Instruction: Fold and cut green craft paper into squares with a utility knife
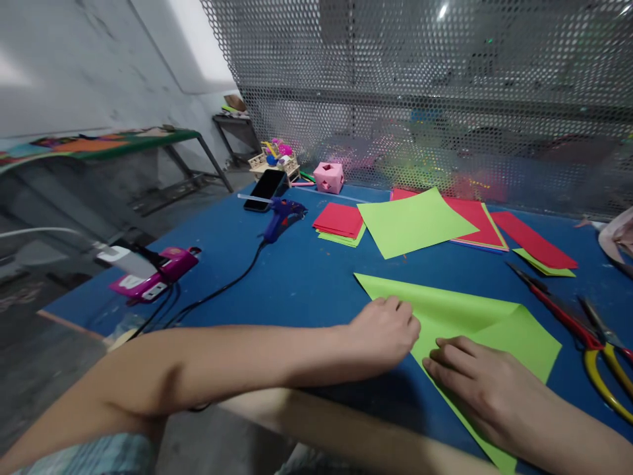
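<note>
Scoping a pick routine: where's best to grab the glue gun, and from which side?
The glue gun lies flat on its side, with its glue stick jutting toward the phone. The handle is probably best. It slants toward the near edge, where the black cord leaves. Come down from above on the near-left side, clear of both ends.

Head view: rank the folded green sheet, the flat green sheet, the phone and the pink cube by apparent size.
1. folded green sheet, largest, though nearness to the camera inflates it.
2. flat green sheet.
3. phone and pink cube: they look about alike, so no ranking between them.
</note>
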`<state>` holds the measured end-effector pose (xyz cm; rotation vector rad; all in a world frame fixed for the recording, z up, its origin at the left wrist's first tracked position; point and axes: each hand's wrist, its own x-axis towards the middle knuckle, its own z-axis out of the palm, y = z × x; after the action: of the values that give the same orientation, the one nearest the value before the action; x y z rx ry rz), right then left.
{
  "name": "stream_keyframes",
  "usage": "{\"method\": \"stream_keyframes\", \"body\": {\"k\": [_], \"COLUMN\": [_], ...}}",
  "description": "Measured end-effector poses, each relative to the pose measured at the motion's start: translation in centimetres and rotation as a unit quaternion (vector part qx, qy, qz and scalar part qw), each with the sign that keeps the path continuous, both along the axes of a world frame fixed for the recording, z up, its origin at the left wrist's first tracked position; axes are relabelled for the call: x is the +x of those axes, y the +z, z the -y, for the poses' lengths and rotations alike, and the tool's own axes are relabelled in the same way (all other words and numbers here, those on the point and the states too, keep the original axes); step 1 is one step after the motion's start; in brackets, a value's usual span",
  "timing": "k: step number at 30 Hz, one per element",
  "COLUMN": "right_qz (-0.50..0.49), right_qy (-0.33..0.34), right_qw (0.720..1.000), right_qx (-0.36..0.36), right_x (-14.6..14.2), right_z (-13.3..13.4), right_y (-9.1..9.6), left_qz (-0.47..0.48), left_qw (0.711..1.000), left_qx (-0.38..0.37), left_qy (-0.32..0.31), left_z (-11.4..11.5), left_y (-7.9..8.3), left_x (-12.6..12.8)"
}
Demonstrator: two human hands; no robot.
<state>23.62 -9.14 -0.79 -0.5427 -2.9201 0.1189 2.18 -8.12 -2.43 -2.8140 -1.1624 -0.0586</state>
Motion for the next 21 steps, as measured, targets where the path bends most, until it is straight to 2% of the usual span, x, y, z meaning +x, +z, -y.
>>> {"method": "stream_keyframes", "body": {"k": [7,21], "right_qz": [-0.002,-0.003], "right_qy": [0.007,0.003], "right_qw": [1.000,1.000], "right_qx": [0.010,0.006], "right_x": [0.1,0.0], "right_z": [0.0,0.1], "right_y": [0.0,0.3], "left_qz": [-0.030,-0.058], "left_qw": [0.994,0.988], "left_qx": [-0.020,0.006], "left_qy": [0.100,0.144], "left_z": [-1.4,-2.7], "left_y": [1.0,1.2], "left_x": [-1.1,-4.4]}}
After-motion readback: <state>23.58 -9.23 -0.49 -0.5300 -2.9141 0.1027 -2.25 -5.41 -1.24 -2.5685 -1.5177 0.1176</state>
